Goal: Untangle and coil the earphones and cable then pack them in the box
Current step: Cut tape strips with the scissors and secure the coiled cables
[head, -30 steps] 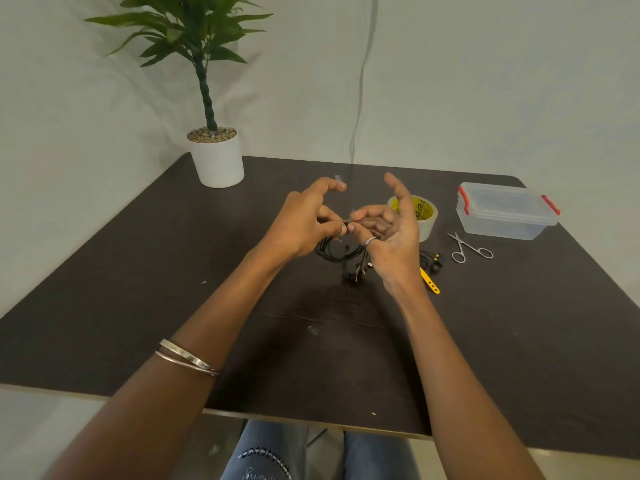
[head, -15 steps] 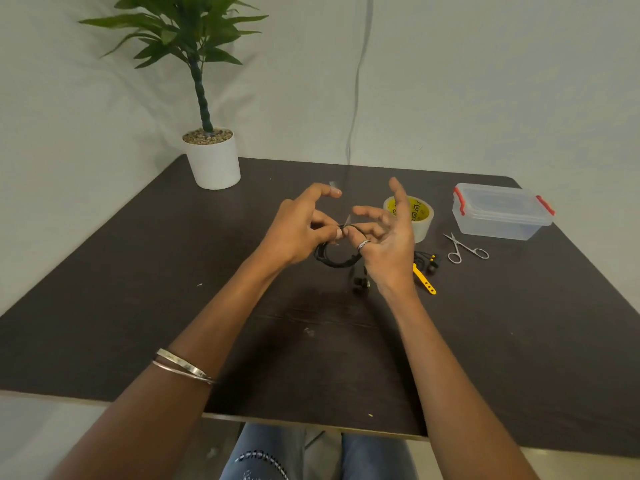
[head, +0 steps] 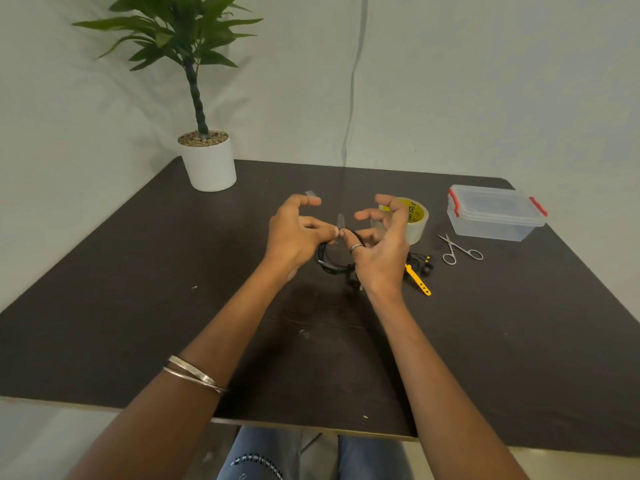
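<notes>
the coiled black cable (head: 327, 261) hangs above the middle of the dark table (head: 138, 271), caught between both hands. a small strip of clear tape (head: 340, 221) stands up at the coil's twelve o'clock, right where the fingertips meet.

the left hand (head: 294, 237) sits at the coil's nine o'clock, back of the hand toward the camera, wrist bent up. its thumb and a finger pinch the top of the coil, while the forefinger arches high and free, with a scrap of clear tape on its tip. two metal bangles (head: 194, 374) ring that forearm, which reaches in from seven o'clock.

the right hand (head: 379, 251) sits at the coil's three o'clock, palm turned inward, a ring on one finger. its lower fingers curl onto the cable at the pinch point; its upper fingers fan out loosely above. the cable's loose end dangles below this wrist.

beyond the right hand, at two o'clock, stands a roll of clear tape (head: 414, 220) with a yellow core. at four o'clock from the coil lie the black and yellow earphones (head: 424, 265) with a yellow strap (head: 419, 280). small scissors (head: 457, 251) lie further right, and the clear box (head: 495, 213) with red clips, lid on, stands at the table's far right. a potted plant (head: 207, 161) stands at eleven o'clock.
</notes>
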`<control>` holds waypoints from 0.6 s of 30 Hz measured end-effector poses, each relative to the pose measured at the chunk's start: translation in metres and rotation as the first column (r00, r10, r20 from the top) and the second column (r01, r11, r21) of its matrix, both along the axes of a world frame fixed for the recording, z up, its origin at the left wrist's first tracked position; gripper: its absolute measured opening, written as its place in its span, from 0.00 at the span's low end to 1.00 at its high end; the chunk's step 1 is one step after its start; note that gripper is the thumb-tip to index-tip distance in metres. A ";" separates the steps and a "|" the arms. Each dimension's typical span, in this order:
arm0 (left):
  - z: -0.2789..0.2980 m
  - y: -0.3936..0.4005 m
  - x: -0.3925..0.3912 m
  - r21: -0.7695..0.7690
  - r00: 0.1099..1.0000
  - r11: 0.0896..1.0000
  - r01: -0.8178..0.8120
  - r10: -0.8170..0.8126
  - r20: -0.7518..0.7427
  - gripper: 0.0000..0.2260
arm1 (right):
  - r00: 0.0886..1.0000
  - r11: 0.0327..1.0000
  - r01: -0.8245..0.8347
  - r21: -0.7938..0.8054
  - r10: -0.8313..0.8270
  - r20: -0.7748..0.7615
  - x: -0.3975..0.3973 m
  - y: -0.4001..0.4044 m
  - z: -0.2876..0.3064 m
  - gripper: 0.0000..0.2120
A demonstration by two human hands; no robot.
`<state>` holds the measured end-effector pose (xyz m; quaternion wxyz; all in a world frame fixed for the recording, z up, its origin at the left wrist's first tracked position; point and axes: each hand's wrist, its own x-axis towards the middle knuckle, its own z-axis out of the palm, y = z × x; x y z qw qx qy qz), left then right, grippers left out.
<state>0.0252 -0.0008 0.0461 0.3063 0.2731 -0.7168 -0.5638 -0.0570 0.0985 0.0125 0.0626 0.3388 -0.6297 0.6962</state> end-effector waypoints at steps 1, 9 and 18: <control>0.000 0.001 -0.001 0.045 1.000 0.999 -0.018 0.019 -0.008 0.23 | 1.000 1.000 -0.012 -0.012 0.012 -0.011 0.000 0.001 0.001 0.31; 0.005 -0.001 -0.004 0.087 0.999 0.996 -0.037 0.036 0.011 0.21 | 0.983 0.997 -0.050 0.054 0.058 -0.173 0.000 0.004 0.001 0.25; 0.001 -0.003 0.006 -0.226 1.000 0.974 0.016 -0.013 0.016 0.16 | 0.977 0.991 -0.059 0.120 0.082 -0.195 -0.001 0.004 0.002 0.31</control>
